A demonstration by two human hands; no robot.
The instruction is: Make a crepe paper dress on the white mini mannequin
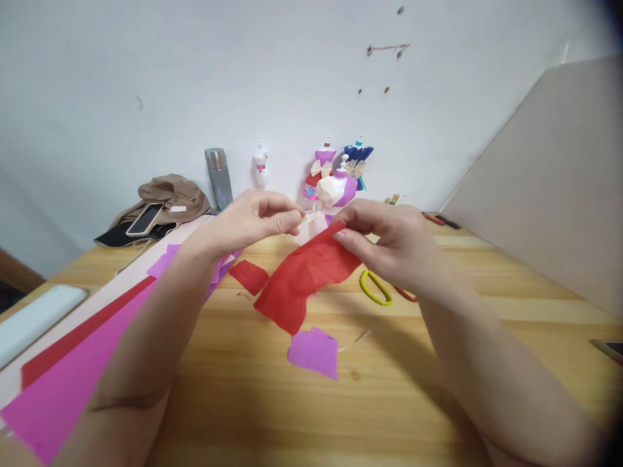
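Note:
My right hand (pixel 389 243) pinches the upper edge of a red crepe paper piece (pixel 304 279), which hangs down toward the wooden table (pixel 389 363). My left hand (pixel 253 217) is closed in a pinch on a thin white strip or thread (pixel 311 211) just left of the red paper's top. A small mannequin with white and purple paper (pixel 335 189) stands right behind my fingers. A red scrap (pixel 250 275) and a purple scrap (pixel 315 351) lie on the table below.
Long pink, red and pale paper sheets (pixel 73 376) lie at the left. Yellow-handled scissors (pixel 374 287) rest under my right hand. At the back stand dressed mini mannequins (pixel 324 165), a grey flask (pixel 219 178), and a brown cloth with a phone (pixel 160 207). A beige board (pixel 549 188) leans at right.

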